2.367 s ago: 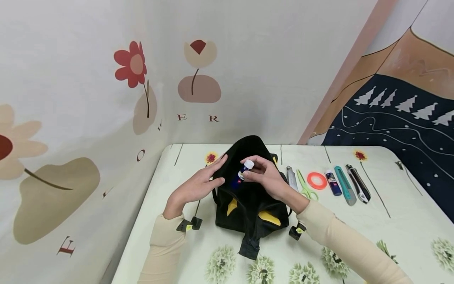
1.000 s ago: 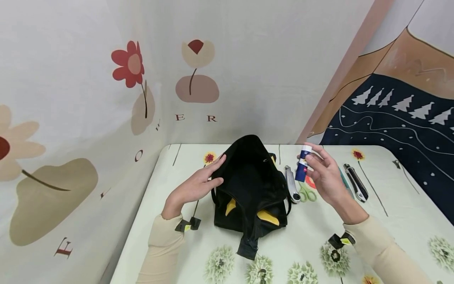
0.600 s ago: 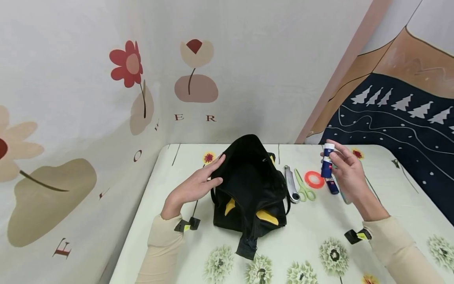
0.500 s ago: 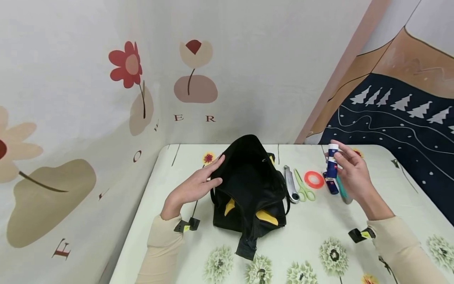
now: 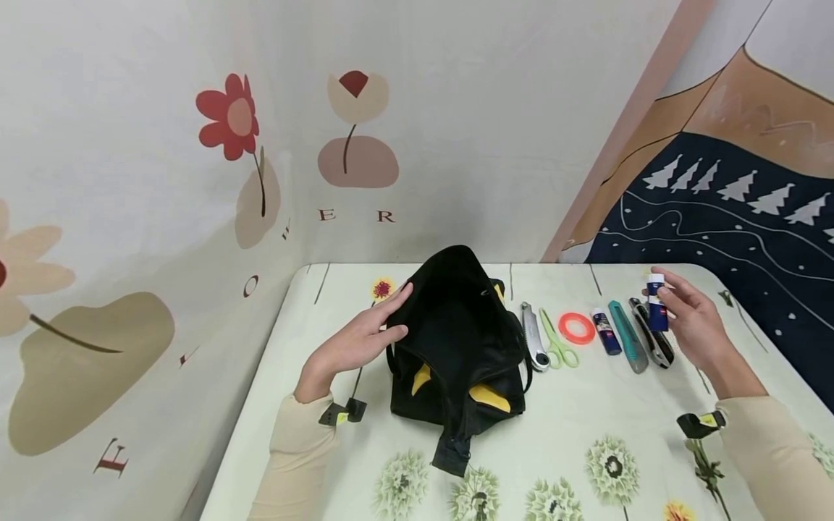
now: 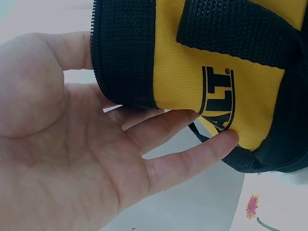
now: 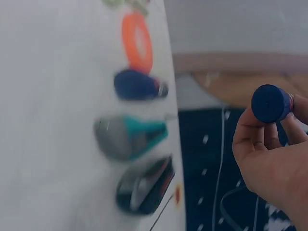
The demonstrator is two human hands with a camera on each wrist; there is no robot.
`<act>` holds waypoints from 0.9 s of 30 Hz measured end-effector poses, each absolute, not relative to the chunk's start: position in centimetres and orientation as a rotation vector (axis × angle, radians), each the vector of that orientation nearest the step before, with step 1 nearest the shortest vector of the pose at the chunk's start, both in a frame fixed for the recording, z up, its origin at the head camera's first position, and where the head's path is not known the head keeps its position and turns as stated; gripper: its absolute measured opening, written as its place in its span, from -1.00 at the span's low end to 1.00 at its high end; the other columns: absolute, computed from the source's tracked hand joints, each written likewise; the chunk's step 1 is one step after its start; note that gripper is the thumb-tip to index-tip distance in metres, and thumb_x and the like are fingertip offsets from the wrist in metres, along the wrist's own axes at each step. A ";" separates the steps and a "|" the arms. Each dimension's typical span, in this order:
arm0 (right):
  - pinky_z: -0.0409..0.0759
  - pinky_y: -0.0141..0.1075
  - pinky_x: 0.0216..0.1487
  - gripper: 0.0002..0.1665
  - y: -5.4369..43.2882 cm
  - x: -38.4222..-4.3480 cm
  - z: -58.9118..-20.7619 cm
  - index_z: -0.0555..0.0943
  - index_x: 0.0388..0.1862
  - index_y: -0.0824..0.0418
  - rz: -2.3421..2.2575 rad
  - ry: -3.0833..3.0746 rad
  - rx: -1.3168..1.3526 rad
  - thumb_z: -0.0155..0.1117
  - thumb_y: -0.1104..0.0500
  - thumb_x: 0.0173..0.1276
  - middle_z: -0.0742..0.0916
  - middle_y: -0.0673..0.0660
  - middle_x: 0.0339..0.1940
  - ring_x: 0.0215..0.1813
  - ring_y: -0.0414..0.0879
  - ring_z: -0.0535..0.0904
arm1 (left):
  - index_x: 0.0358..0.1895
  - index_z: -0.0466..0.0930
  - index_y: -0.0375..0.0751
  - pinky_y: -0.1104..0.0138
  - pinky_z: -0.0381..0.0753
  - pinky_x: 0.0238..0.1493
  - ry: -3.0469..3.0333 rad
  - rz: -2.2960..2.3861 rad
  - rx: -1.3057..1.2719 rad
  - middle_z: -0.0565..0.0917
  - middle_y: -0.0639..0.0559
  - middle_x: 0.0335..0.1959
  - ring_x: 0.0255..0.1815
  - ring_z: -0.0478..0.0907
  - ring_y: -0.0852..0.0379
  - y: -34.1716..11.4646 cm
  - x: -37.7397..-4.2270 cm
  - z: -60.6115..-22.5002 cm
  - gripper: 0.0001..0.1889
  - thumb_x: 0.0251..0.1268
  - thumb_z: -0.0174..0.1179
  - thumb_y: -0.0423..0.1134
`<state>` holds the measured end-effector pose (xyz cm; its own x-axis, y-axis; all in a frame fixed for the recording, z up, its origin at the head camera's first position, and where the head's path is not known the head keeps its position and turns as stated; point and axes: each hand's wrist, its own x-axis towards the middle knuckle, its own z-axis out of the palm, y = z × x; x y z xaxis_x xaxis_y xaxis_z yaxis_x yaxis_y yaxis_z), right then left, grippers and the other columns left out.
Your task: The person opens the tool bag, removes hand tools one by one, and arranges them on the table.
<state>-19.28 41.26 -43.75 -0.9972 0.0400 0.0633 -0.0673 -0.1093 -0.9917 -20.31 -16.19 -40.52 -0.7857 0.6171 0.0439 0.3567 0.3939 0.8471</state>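
Observation:
A black and yellow tool bag [image 5: 456,347] stands with its mouth gaping in the head view. My left hand [image 5: 361,344] holds the bag's left rim: the thumb laps the zipped edge, and in the left wrist view outer fingers touch the yellow fabric [image 6: 180,89]. Between thumb and fingers of my right hand [image 5: 700,322] is an upright blue glue stick [image 5: 657,311] with a white cap; its blue base [image 7: 267,103] faces the right wrist camera. It overlaps a black utility knife [image 5: 654,340] on the table in the head view.
Between bag and knife lie a silver utility knife [image 5: 535,340], green scissors [image 5: 554,340], an orange tape ring [image 5: 576,328], another glue stick [image 5: 607,333] and a teal utility knife [image 5: 628,339]. A floral cloth covers the table [image 5: 560,420]; printed curtains [image 5: 489,145] hang behind.
My right hand first lifts the glue stick out of the bag's mouth, then carries it right past the scissors, tape and other glue stick to above the black knife. My left hand keeps its place.

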 end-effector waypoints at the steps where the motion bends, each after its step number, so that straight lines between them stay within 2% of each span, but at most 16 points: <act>1: 0.63 -0.58 0.05 -0.43 41.8 -19.4 -44.0 0.49 0.69 -0.10 2.301 -2.036 0.004 0.12 0.14 0.80 0.71 -0.21 0.16 0.16 -0.43 0.65 | 0.86 -0.15 -0.21 -0.25 0.14 0.71 2.377 1.344 0.854 -0.17 -0.20 0.88 0.87 -0.22 -0.21 -16.2 -20.3 -40.5 -0.22 0.81 0.04 -0.27; 11: 0.64 -0.52 -0.12 -0.56 45.7 -19.7 -46.3 0.64 0.46 -0.27 2.258 -2.094 -0.179 0.15 0.15 0.80 0.75 -0.27 0.00 0.00 -0.40 0.68 | 0.86 -0.15 -0.21 -0.25 0.13 0.72 2.378 1.343 0.851 -0.17 -0.20 0.88 0.87 -0.22 -0.20 -16.1 -20.4 -40.5 -0.22 0.81 0.04 -0.27; 15: 0.60 -0.55 -0.19 -0.47 46.7 -20.0 -47.0 0.55 0.64 -0.23 1.942 -2.343 -0.280 0.14 0.07 0.81 0.68 -0.36 -0.11 -0.12 -0.44 0.60 | 0.86 -0.15 -0.20 -0.25 0.14 0.71 2.378 1.347 0.850 -0.16 -0.20 0.88 0.87 -0.22 -0.20 -16.2 -20.4 -40.5 -0.22 0.81 0.04 -0.27; 17: 0.58 -0.55 -0.23 -0.40 47.0 -20.2 -47.4 0.45 0.75 -0.06 1.689 -2.502 -0.357 0.11 0.05 0.82 0.63 -0.38 -0.15 -0.19 -0.49 0.56 | 0.86 -0.15 -0.20 -0.25 0.14 0.71 2.376 1.348 0.848 -0.16 -0.20 0.88 0.87 -0.22 -0.19 -16.1 -20.4 -40.5 -0.22 0.81 0.04 -0.27; 19: 0.56 -0.53 -0.27 -0.35 47.2 -20.5 -47.7 0.36 0.79 0.15 1.437 -2.643 -0.428 0.06 0.05 0.84 0.68 -0.22 -0.10 -0.26 -0.54 0.52 | 0.86 -0.15 -0.20 -0.25 0.14 0.71 2.375 1.345 0.843 -0.17 -0.18 0.88 0.87 -0.22 -0.19 -16.2 -20.3 -40.4 -0.22 0.81 0.04 -0.27; 22: 0.55 -0.47 -0.34 -0.33 47.3 -21.0 -48.2 0.30 0.73 0.42 1.147 -2.783 -0.470 0.04 0.10 0.84 0.74 0.30 0.05 -0.31 -0.52 0.50 | 0.86 -0.15 -0.19 -0.26 0.15 0.70 2.375 1.343 0.836 -0.17 -0.17 0.88 0.87 -0.22 -0.19 -16.2 -20.3 -40.5 -0.22 0.81 0.04 -0.27; 24: 0.53 -0.41 -0.38 -0.35 47.3 -21.2 -48.5 0.33 0.66 0.51 0.994 -2.846 -0.454 0.06 0.14 0.82 0.66 0.59 0.16 -0.30 -0.37 0.55 | 0.86 -0.15 -0.20 -0.26 0.16 0.70 2.374 1.345 0.836 -0.17 -0.18 0.88 0.87 -0.22 -0.19 -16.2 -20.3 -40.5 -0.22 0.81 0.04 -0.27; 27: 0.52 -0.32 -0.41 -0.39 47.4 -21.3 -48.8 0.38 0.59 0.56 0.837 -2.904 -0.411 0.10 0.17 0.79 0.65 0.67 0.16 -0.25 0.02 0.66 | 0.86 -0.14 -0.20 -0.26 0.17 0.70 2.373 1.347 0.836 -0.16 -0.17 0.88 0.87 -0.22 -0.19 -16.2 -20.2 -40.5 -0.22 0.81 0.04 -0.27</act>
